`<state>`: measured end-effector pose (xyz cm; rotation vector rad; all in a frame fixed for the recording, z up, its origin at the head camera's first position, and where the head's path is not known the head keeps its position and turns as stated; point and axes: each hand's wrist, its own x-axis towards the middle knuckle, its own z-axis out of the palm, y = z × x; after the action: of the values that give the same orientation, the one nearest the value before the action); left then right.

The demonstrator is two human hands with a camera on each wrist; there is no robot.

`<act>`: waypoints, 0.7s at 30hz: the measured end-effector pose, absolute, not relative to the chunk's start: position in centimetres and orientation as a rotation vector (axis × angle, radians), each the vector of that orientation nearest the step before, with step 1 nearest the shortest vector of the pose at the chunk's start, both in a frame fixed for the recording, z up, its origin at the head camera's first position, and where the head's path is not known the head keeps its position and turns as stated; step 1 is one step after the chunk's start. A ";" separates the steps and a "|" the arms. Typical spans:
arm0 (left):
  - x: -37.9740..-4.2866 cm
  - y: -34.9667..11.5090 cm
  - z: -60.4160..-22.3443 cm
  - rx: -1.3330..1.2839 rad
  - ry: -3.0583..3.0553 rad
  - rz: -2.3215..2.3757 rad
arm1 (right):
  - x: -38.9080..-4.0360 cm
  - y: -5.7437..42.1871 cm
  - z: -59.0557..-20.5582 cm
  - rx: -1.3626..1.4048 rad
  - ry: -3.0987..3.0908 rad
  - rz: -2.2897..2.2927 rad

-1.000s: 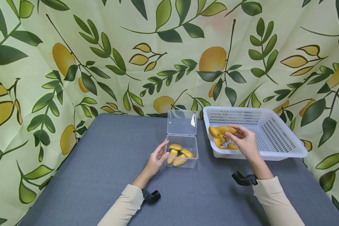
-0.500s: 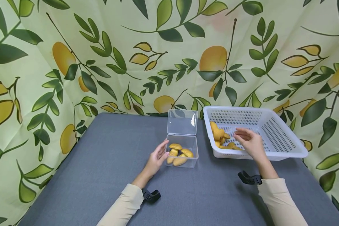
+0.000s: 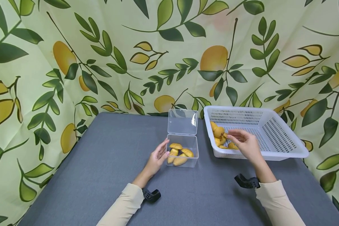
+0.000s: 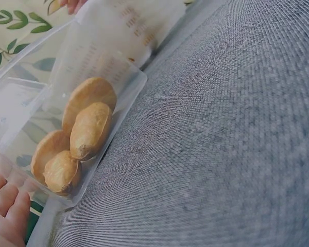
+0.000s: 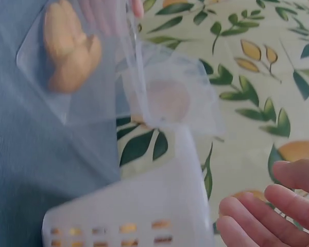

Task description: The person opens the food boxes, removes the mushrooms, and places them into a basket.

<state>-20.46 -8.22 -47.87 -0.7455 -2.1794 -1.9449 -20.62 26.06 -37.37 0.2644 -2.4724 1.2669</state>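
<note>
Two yellow-brown mushrooms [image 3: 180, 161] lie in a clear plastic box [image 3: 192, 162], whose hinged lid [image 3: 182, 121] stands up at the back. My left hand [image 3: 154, 160] rests against the box's left side, thumb near the front corner; its fingers [image 4: 13, 206] show beside the wall in the left wrist view. Over the white basket [image 3: 282, 154] is my right hand [image 3: 247, 145], fingertips right at the mushrooms [image 3: 218, 132] heaped in the left end. The right wrist view shows its fingers [image 5: 257, 218] loosely bent with nothing between them; the basket wall hides most of the heap there.
A grey cloth covers the table [image 3: 115, 141]. Behind it hangs a leaf-and-fruit patterned curtain [image 3: 186, 75]. The basket has raised, perforated walls and stands to the right of the box, with a narrow gap between them.
My right hand lets go of a mushroom back in the basket, draws away to the right, then returns left to the heap. My left hand stays at the box.
</note>
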 end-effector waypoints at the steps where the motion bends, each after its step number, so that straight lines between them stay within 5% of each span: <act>1: -20.5 -8.2 -47.9 -0.748 -2.176 -1.945 | -20.5 25.8 -37.3 0.293 -2.461 1.304; 21: -20.5 -8.3 -48.0 -0.734 -2.183 -1.957 | -20.1 19.3 -37.2 0.497 -2.530 1.488</act>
<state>-20.53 -8.26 -47.99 -0.7335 -2.1828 -1.9572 -20.15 19.28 -37.16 0.4973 -2.5302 1.4877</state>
